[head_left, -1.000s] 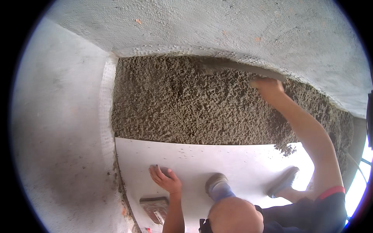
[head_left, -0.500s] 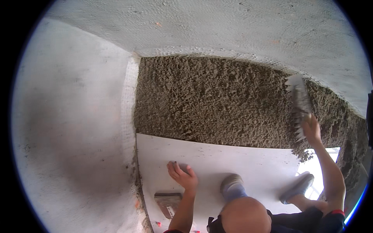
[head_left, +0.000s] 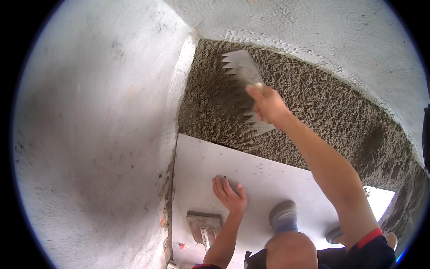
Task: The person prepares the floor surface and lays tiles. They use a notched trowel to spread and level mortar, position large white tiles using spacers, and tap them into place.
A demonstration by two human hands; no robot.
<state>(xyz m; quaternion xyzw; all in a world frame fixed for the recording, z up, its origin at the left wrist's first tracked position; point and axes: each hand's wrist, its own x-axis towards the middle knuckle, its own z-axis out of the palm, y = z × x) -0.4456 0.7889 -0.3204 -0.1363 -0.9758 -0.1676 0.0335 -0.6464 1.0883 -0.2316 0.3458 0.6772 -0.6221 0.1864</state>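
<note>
My right hand (head_left: 268,105) is closed round the handle of a metal notched trowel (head_left: 242,65), whose toothed edge faces left. The trowel is over the bed of rough grey mortar (head_left: 313,98), near its left end; motion blurs it a little. My left hand (head_left: 230,195) lies on the large white tile (head_left: 260,179), palm down with the fingers stretched out, holding nothing. Beside my left forearm a rectangular hand float (head_left: 204,222) with a pale handle rests on the tile.
A pale plastered wall (head_left: 98,134) rises on the left, and another wall (head_left: 313,27) runs along the far side of the mortar. My shoe (head_left: 283,215) stands on the tile, below it my bent knee (head_left: 291,251). A bright patch (head_left: 380,201) shows past the tile's right end.
My right hand has swept the notched trowel from the right part of the mortar to the left. The view has shifted and tilted; my left hand still rests on the tile.
</note>
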